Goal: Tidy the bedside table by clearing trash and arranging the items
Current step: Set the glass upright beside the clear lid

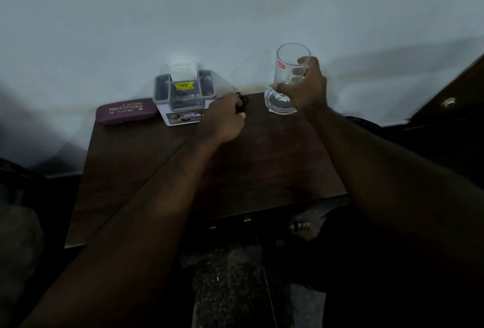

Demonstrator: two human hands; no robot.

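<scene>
— What sits at the far left of the tabletop (136, 170)?

— A purple glasses case (126, 111), lying flat against the wall, printed "PRINCE OPTICALS". Just beside it, on its right, stands a grey organizer (183, 97) with a yellow price sticker and white tissue sticking up from its middle slot.

— And the hands?

— The left hand (225, 118) comes next, resting on the dark wood just right of the organizer. Its fingers (239, 106) are curled and pressed together around a small black cord (242, 103) (too dark and blurred to say what kind), which lies on the tabletop near the wall.

— Further right?

— The right hand (307, 86) holds 1 clear drinking glass (289, 78) with a red label. The fingers wrap its side, the thumb across the front. The glass is upright at the back right corner; whether its thick base touches the wood or hangs just above it, I cannot tell.
</scene>
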